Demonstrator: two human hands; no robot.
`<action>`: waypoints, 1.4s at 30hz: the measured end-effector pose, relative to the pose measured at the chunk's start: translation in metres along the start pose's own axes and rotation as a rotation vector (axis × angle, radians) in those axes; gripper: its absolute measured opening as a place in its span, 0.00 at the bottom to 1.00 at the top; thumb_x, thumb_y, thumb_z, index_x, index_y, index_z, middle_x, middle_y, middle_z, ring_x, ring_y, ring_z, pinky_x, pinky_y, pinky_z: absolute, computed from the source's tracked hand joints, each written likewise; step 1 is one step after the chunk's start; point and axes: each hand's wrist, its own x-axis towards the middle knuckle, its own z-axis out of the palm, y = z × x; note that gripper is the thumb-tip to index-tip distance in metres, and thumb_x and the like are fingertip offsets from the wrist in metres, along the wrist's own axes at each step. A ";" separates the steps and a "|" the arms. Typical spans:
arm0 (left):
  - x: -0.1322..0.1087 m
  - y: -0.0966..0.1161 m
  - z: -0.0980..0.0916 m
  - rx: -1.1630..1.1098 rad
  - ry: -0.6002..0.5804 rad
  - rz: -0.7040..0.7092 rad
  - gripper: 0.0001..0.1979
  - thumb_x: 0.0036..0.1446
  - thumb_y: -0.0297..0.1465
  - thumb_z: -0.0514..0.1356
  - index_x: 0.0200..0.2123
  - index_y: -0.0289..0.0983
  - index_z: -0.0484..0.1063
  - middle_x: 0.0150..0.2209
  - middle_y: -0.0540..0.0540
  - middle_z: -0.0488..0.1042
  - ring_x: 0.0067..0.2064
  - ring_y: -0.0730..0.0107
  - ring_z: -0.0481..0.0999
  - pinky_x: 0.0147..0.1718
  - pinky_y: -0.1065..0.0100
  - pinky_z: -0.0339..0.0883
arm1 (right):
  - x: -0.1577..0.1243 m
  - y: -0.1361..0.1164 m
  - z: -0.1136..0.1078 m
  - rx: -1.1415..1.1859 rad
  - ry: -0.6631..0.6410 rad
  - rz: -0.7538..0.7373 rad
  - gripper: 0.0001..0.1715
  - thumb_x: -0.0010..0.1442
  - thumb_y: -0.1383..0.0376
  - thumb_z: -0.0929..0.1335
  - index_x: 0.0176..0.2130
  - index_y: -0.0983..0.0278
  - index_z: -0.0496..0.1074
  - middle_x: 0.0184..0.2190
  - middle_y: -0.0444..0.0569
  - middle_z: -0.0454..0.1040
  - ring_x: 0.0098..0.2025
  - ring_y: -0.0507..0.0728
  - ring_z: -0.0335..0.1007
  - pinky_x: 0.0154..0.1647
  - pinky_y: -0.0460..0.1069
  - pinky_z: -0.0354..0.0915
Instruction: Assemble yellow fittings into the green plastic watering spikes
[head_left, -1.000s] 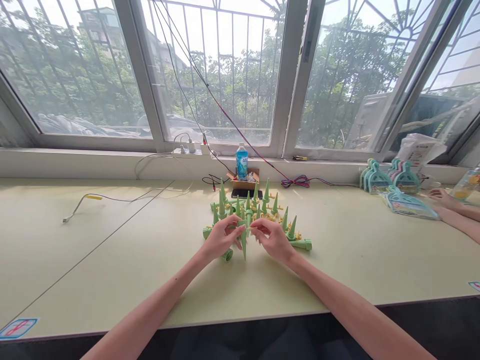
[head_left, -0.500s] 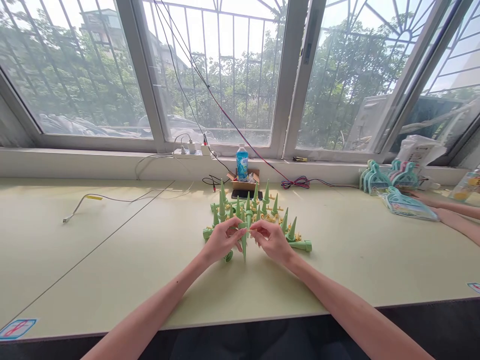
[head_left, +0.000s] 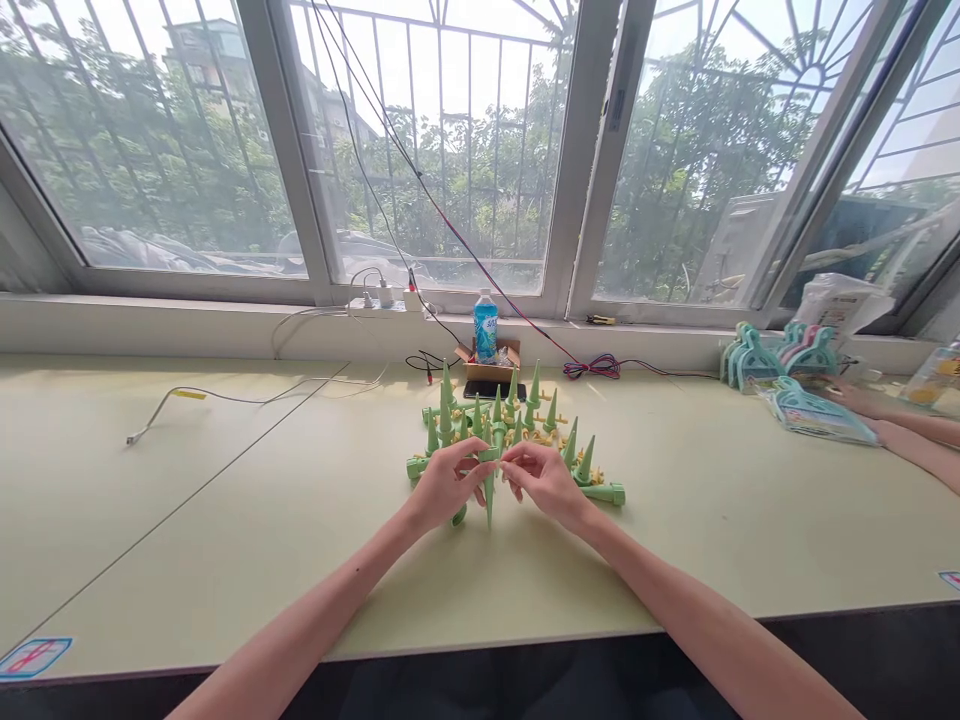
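My left hand (head_left: 448, 482) is closed on a green plastic watering spike (head_left: 489, 497), held with its point down above the table. Close against its right side, my right hand (head_left: 544, 478) pinches with thumb and forefinger. What lies between those fingertips is too small to make out. Behind both hands several more green spikes (head_left: 535, 385) stand point up in a cluster. Small yellow valve pieces (head_left: 553, 418) show among them. One green spike (head_left: 604, 493) lies on its side to the right of my right hand.
A blue bottle (head_left: 486, 325) stands in a small cardboard box (head_left: 491, 369), with a dark phone (head_left: 495, 390) before it. Coiled cable (head_left: 592, 368) lies at the back. At the right, another person's hands (head_left: 892, 430) are by bagged mint-green dustpan-like items (head_left: 814, 408). A white cable (head_left: 225, 398) crosses the left.
Both hands stay almost in place, with the spike still held point down in my left hand. The whole view has shifted very slightly.
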 end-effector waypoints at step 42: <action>0.005 0.003 -0.002 -0.065 -0.036 -0.070 0.36 0.61 0.56 0.43 0.20 0.33 0.72 0.16 0.51 0.56 0.19 0.77 0.52 0.17 0.72 0.48 | -0.009 -0.017 -0.006 -0.434 0.083 -0.367 0.10 0.66 0.62 0.64 0.37 0.61 0.74 0.32 0.49 0.74 0.33 0.56 0.69 0.36 0.50 0.66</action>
